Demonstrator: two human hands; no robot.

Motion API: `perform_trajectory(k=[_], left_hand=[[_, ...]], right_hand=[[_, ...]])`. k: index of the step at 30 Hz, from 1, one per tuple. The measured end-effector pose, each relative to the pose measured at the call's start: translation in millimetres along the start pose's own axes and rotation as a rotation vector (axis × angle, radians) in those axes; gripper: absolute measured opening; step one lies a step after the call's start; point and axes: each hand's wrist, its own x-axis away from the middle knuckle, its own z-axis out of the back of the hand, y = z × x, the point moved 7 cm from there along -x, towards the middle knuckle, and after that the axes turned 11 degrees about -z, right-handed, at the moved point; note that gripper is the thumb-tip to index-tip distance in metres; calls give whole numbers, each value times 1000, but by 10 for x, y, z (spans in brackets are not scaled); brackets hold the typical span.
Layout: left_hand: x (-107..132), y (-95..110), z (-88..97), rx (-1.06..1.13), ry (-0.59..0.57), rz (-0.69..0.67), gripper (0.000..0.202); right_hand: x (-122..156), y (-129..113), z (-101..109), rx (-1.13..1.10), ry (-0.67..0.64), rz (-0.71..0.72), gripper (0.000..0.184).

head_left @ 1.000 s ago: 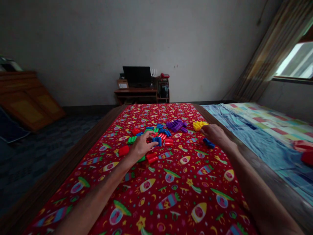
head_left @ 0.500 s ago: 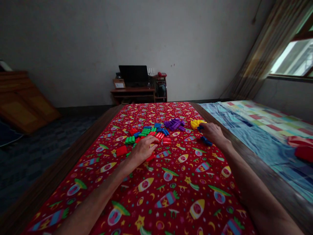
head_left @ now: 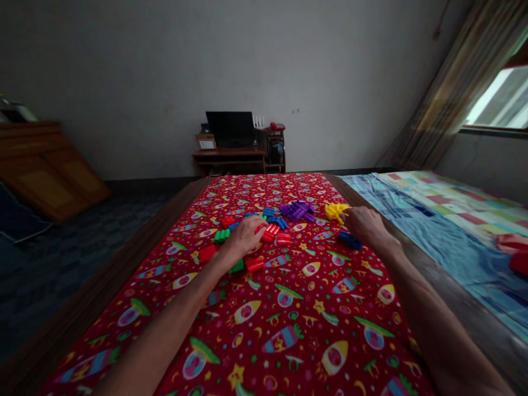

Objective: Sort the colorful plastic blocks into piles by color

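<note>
My left hand (head_left: 246, 235) is over a mixed group of small ridged plastic blocks, its fingertips closed on a red block (head_left: 259, 229). Beside it lie more red blocks (head_left: 284, 239), a green block (head_left: 221, 236) and blue blocks (head_left: 281, 223); the hand hides part of the group. My right hand (head_left: 365, 224) hovers at the table's right side, fingers apart and nothing visible in them, close to the heap of yellow blocks (head_left: 335, 211). Just below that hand rest dark blue blocks (head_left: 349, 240). Purple blocks (head_left: 297, 210) form a heap between the two hands.
A red cloth (head_left: 284, 313) with rockets and stars covers the long table, whose dark wooden edge (head_left: 449, 291) shows. To the right is a bed (head_left: 412, 203) with a blue sheet. A desk with a monitor (head_left: 230, 128) stands against the far wall, a wooden cabinet (head_left: 49, 170) at left.
My right hand has let go of a blue block, which now lies with the other blue one. My left hand has moved slightly farther into the group and closed on a red block.
</note>
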Motion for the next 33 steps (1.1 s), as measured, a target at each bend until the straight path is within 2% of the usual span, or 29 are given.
perform_trajectory(k=[2, 6, 8, 11, 13, 15, 17, 18, 20, 23, 26, 29, 31, 33], left_hand=[[-243, -101, -73, -38, 22, 21, 27], [-604, -215, -417, -40, -135, 50, 28], [-648, -237, -506, -31, -174, 66, 23], [-586, -239, -498, -24, -190, 82, 22], [-513, -239, -422, 13, -140, 126, 26], [-441, -223, -324, 140, 1, 199, 27], [-377, -169, -295, 356, 155, 264, 29], [-358, -114, -326, 469, 192, 278, 30], [-351, 35, -438, 639, 192, 275, 33], [-394, 253, -549, 625, 103, 195, 31], [-459, 278, -498, 297, 60, 125, 26], [-517, 186, -512, 40, -26, 57, 18], [-529, 129, -618, 13, -125, 6, 23], [-523, 75, -706, 24, -164, 3, 25]], right_hand=[[117, -269, 2, -39, 37, 81, 37], [414, -901, -252, -107, -18, 353, 32], [519, -1088, -399, -139, -49, 450, 31], [544, -1151, -546, -226, -49, 500, 31], [498, -1108, -570, -371, 10, 498, 29], [437, -1032, -544, -581, 116, 471, 29], [379, -970, -525, -785, 180, 429, 38], [352, -962, -529, -860, 167, 410, 43], [311, -989, -534, -932, 82, 393, 49], [282, -991, -459, -822, 14, 386, 40], [199, -817, -340, -524, 43, 327, 29], [20, -443, -271, -238, 43, 180, 30], [-110, -129, -271, -137, 10, 63, 30], [-211, 174, -314, -70, -34, -46, 31]])
